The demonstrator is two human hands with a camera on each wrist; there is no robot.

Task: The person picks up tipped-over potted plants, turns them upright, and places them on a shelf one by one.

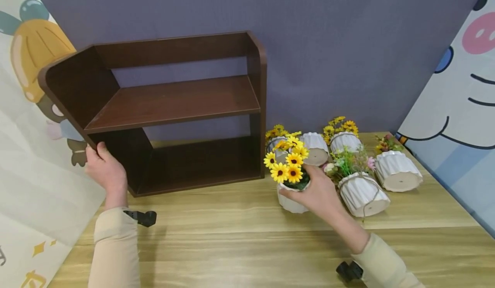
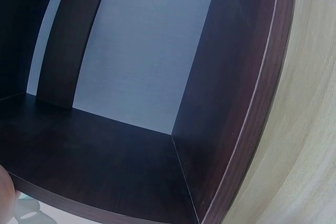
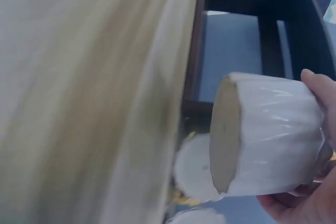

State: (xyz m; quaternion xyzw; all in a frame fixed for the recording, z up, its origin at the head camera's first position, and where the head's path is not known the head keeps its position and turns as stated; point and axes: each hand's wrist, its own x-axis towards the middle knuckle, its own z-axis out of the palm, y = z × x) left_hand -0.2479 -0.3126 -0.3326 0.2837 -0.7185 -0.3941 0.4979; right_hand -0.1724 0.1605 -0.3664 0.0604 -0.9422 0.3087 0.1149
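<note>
On the left, my left hand (image 1: 105, 167) grips the front edge of the left side panel of a dark brown two-tier shelf (image 1: 174, 99). The left wrist view shows the shelf's inside (image 2: 94, 156), with a bit of that hand at the lower left corner. My right hand (image 1: 318, 190) holds a white ribbed flowerpot (image 1: 291, 200) by its rim, upright, just right of the shelf. Yellow daisy-like flowers (image 1: 287, 172) with dark centres fill it. In the right wrist view, the held pot's flat base (image 3: 226, 135) faces left, clear of the table.
Behind and right of the held pot, several white pots lie tipped over: one with a twine bow (image 1: 363, 195), one at the far right (image 1: 398, 172), others by the wall (image 1: 315, 146). A grey-blue wall (image 1: 348, 56) stands behind the wooden table (image 1: 232, 236).
</note>
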